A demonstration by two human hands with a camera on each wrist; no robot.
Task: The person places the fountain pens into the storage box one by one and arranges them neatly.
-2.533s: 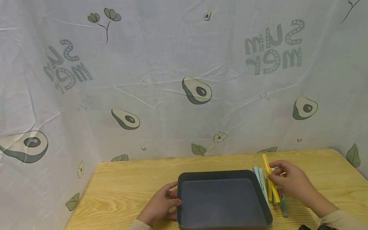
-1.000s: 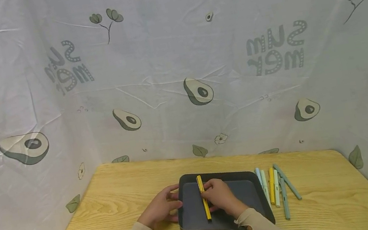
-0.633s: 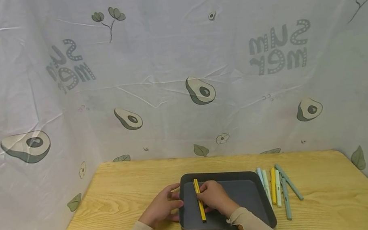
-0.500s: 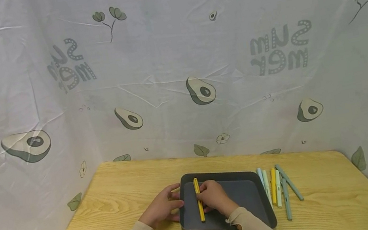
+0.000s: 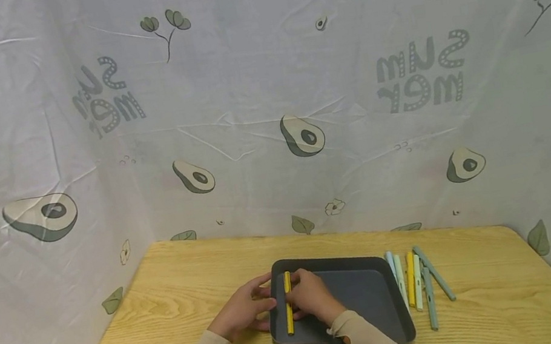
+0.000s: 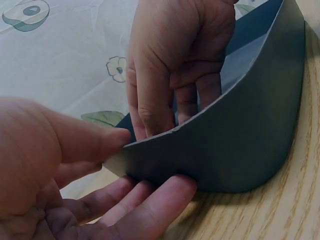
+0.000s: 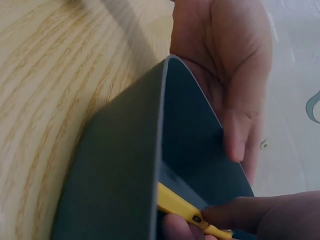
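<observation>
Head view: the right grip (image 5: 311, 296) pinches the pen (image 5: 289, 316) inside the tray (image 5: 366, 297) — long side running front to back, just left of that grip — near the edge the left grip (image 5: 241, 310) holds.

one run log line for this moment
right hand: pinches slim yellow pen inside dark grey rectangular tray; left hand: holds tray's left rim; slim green, blue, yellow pens: on wood-grain table, beside tray
</observation>
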